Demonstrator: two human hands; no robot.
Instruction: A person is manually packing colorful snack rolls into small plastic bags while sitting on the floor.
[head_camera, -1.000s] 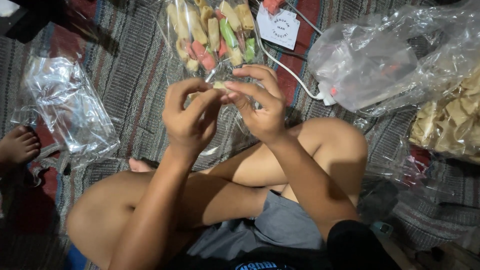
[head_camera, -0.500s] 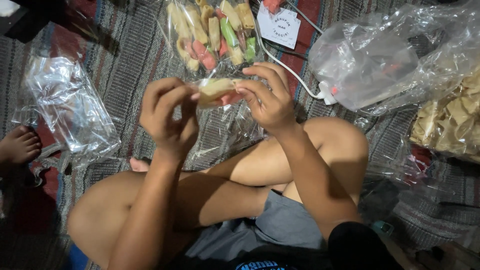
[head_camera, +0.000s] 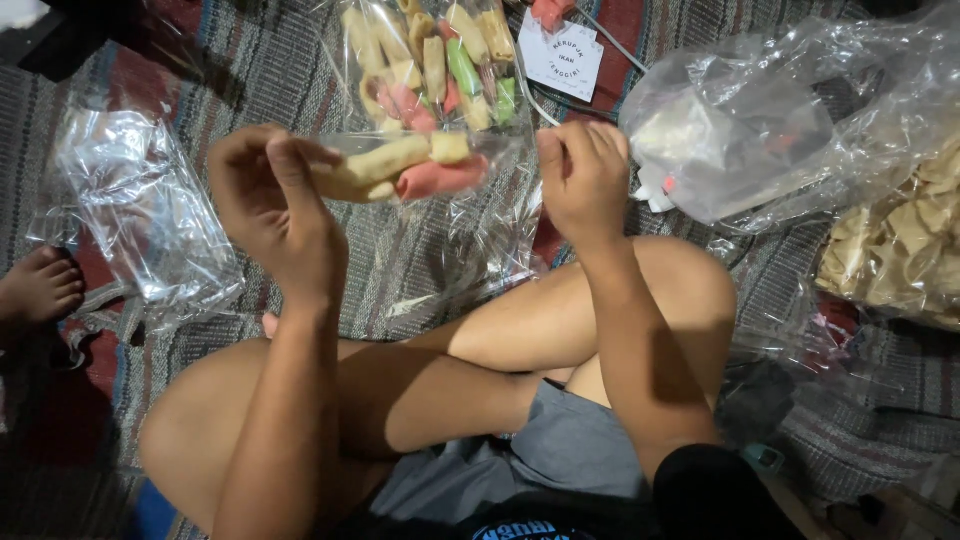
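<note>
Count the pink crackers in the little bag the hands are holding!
1: a pink cracker at the bag's right end, beside yellow ones. More may hide behind them.

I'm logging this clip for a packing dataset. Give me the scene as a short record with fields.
left hand: pinches one end of a small clear bag of crackers
right hand: pinches the bag's other end
bag contents: yellow and pink cracker sticks
behind it: filled cracker bag with white paper label
left side: empty clear bags
right side: large plastic bag, pale crackers
surface: striped mat
</note>
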